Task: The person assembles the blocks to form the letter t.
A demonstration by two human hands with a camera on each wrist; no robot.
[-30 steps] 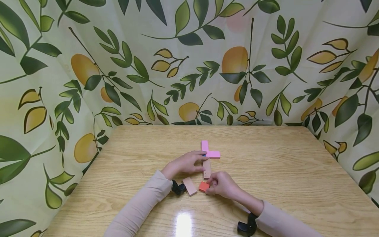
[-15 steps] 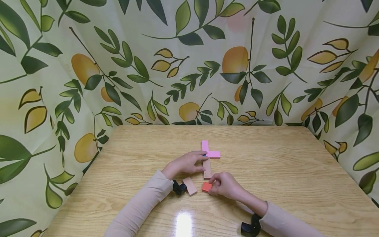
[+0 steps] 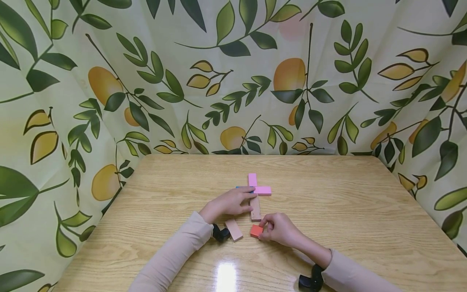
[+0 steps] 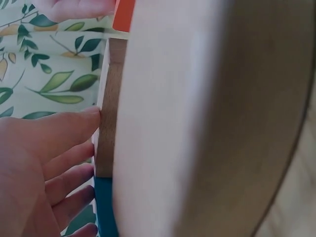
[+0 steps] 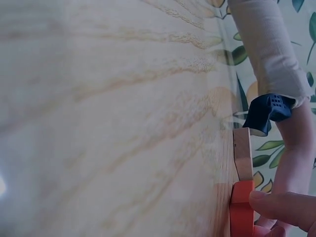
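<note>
Currently, right hand [image 3: 280, 229]: thumb and fingers pinch the red block [image 3: 256, 230] on the counter [image 3: 328, 194], just short of the central wooden block [image 3: 255, 209].
Left hand [image 3: 230, 200]: fingers loosely spread, thumb against that wooden block.
Red block: apparently at the lining-up step.
Gap: likely calls for squaring the red block, then a short, gentle slide, left hand steadying.

6 blocks [image 3: 255, 209] (2 pink [image 3: 262, 190], 2 tan [image 3: 234, 229], 1 orange [image 3: 256, 231], 1 blue [image 4: 104, 205]), 2 hands [image 3: 279, 229]
</note>
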